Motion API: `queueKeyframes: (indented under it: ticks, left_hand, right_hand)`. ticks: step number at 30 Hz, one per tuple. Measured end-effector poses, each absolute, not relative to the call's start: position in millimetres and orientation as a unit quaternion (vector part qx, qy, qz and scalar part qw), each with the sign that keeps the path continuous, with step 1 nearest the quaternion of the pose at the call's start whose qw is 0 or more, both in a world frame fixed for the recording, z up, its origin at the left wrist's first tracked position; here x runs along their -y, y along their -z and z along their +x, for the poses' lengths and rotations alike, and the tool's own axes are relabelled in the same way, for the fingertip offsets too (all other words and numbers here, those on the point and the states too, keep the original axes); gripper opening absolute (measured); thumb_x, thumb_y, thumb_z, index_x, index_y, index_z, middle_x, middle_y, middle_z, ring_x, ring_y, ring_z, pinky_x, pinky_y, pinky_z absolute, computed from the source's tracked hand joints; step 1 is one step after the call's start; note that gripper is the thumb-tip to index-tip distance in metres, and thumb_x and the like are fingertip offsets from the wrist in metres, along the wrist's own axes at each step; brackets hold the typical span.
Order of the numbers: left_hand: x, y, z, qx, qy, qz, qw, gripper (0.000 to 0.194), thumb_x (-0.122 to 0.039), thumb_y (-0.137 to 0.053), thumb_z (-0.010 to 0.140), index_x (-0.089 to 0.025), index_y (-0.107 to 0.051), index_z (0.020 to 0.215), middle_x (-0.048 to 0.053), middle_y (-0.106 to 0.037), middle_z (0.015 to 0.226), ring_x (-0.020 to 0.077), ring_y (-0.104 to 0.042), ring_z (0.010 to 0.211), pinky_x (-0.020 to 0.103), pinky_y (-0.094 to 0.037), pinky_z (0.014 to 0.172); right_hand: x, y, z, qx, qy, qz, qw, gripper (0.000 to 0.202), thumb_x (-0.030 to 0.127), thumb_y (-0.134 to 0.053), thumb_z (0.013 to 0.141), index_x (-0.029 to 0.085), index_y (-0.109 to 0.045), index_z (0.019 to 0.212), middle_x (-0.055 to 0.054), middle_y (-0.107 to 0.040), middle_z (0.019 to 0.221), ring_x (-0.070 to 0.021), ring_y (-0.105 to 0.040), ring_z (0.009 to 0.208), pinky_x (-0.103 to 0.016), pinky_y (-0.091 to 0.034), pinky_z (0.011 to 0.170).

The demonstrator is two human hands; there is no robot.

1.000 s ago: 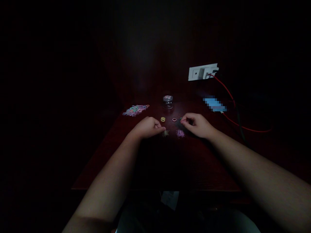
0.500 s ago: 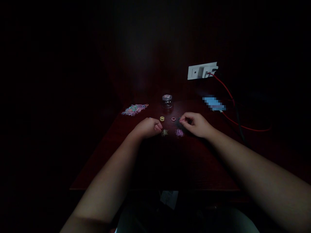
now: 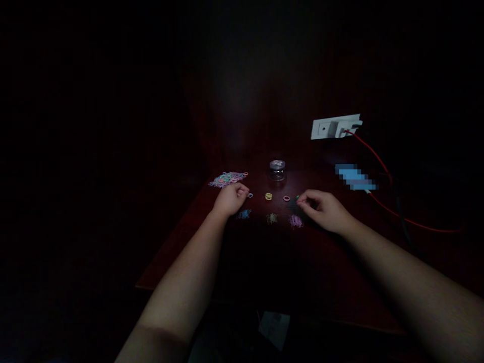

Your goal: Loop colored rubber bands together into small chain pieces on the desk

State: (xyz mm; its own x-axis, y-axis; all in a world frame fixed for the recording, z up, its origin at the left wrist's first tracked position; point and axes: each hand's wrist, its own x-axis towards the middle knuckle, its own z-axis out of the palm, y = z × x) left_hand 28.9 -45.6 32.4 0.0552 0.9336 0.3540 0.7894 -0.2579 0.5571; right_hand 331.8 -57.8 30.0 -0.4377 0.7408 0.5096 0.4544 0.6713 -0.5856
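My left hand (image 3: 231,198) is closed beside a mixed pile of colored bands (image 3: 228,179), near a blue ring (image 3: 250,195); what its fingers hold, if anything, is too small to make out. My right hand (image 3: 320,207) is pinched at the right end of the row, next to a green ring (image 3: 298,197); its fingertips' contents cannot be made out. Between the hands lie yellow rings (image 3: 268,196) and a pink ring (image 3: 286,198). Nearer me are small heaps of blue bands (image 3: 244,214), yellowish bands (image 3: 272,218) and purple bands (image 3: 296,221).
A clear lidded jar (image 3: 277,170) stands at the back of the dark red table (image 3: 181,237). To the right are a pixelated blue device (image 3: 355,177), a red cable (image 3: 378,155) and a wall socket (image 3: 321,129) with a plug.
The camera view has shifted, so the scene sits lower and further right. My left hand has moved back toward the mixed pile, uncovering the blue heap and blue ring. My right hand stays pinched.
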Motion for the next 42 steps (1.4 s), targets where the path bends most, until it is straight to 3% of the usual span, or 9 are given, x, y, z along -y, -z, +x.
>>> queueKeyframes:
  ticks: [4, 10, 15, 21, 25, 30, 34, 42]
  left_hand:
    - [38, -17, -18, -0.757, -0.286, 0.587, 0.019, 0.023, -0.028, -0.053, 0.084, -0.02, -0.067, 0.1, 0.007, -0.072, 0.1, 0.0204, -0.066, 0.09, 0.03, -0.05, 0.085]
    - [25, -3, -23, -0.761, -0.242, 0.602, -0.002, 0.03, -0.041, -0.056, 0.082, -0.028, -0.068, 0.106, 0.005, -0.062, 0.125, 0.0307, -0.052, 0.117, 0.044, -0.042, 0.098]
    - [11, -3, -18, -0.76, -0.213, 0.614, -0.007, 0.046, -0.053, -0.05, 0.083, -0.028, -0.064, 0.119, 0.009, -0.055, 0.135, 0.0377, -0.045, 0.123, 0.053, -0.039, 0.098]
    - [5, -2, -27, -0.758, -0.232, 0.609, 0.005, 0.041, -0.045, -0.056, 0.081, -0.026, -0.068, 0.114, 0.011, -0.063, 0.124, 0.0336, -0.052, 0.118, 0.045, -0.042, 0.097]
    - [11, -12, -22, -0.745, -0.259, 0.614, 0.011, 0.032, -0.042, -0.058, 0.079, -0.024, -0.072, 0.101, 0.008, -0.072, 0.102, 0.0254, -0.064, 0.096, 0.035, -0.048, 0.086]
    - [23, -25, -3, -0.681, -0.338, 0.649, -0.018, 0.022, -0.04, -0.06, 0.077, -0.022, -0.069, 0.084, 0.003, -0.07, 0.08, 0.0181, -0.063, 0.074, 0.028, -0.047, 0.071]
    - [27, -27, 5, -0.649, -0.356, 0.672, -0.023, 0.012, -0.03, -0.06, 0.075, -0.02, -0.062, 0.081, 0.002, -0.067, 0.075, 0.0158, -0.061, 0.069, 0.026, -0.046, 0.068]
    - [31, -31, 10, -0.635, -0.373, 0.676, -0.03, 0.012, -0.028, -0.056, 0.078, -0.019, -0.059, 0.086, 0.003, -0.066, 0.082, 0.0165, -0.061, 0.076, 0.027, -0.046, 0.072]
  right_hand:
    - [58, -32, 332, 0.832, -0.186, -0.36, 0.379, 0.018, 0.031, -0.054, 0.084, 0.016, -0.062, 0.077, -0.003, -0.059, 0.067, -0.0139, -0.052, 0.061, -0.026, -0.041, 0.057]
    - [60, -33, 331, 0.83, -0.187, -0.362, 0.38, 0.018, 0.031, -0.054, 0.084, 0.016, -0.062, 0.076, -0.003, -0.06, 0.067, -0.0139, -0.052, 0.061, -0.025, -0.041, 0.056]
    - [59, -31, 332, 0.829, -0.18, -0.362, 0.386, 0.017, 0.03, -0.055, 0.084, 0.016, -0.062, 0.075, -0.002, -0.059, 0.066, -0.0135, -0.052, 0.059, -0.025, -0.04, 0.054]
    - [56, -31, 335, 0.824, -0.174, -0.37, 0.392, 0.016, 0.029, -0.056, 0.084, 0.016, -0.063, 0.077, -0.003, -0.061, 0.068, -0.0143, -0.054, 0.061, -0.025, -0.042, 0.055]
    - [53, -32, 339, 0.811, -0.167, -0.39, 0.403, 0.016, 0.029, -0.055, 0.084, 0.016, -0.063, 0.078, -0.004, -0.063, 0.071, -0.0153, -0.056, 0.064, -0.026, -0.042, 0.057]
    - [52, -31, 340, 0.802, -0.157, -0.399, 0.416, 0.017, 0.029, -0.055, 0.084, 0.016, -0.063, 0.079, -0.004, -0.063, 0.072, -0.015, -0.056, 0.063, -0.026, -0.042, 0.056]
    - [51, -30, 340, 0.797, -0.158, -0.403, 0.421, 0.017, 0.03, -0.055, 0.084, 0.016, -0.063, 0.078, -0.004, -0.064, 0.072, -0.0148, -0.056, 0.063, -0.025, -0.042, 0.056]
    - [50, -27, 340, 0.797, -0.163, -0.402, 0.42, 0.016, 0.03, -0.054, 0.085, 0.017, -0.063, 0.079, -0.004, -0.065, 0.075, -0.0155, -0.057, 0.065, -0.025, -0.042, 0.056]
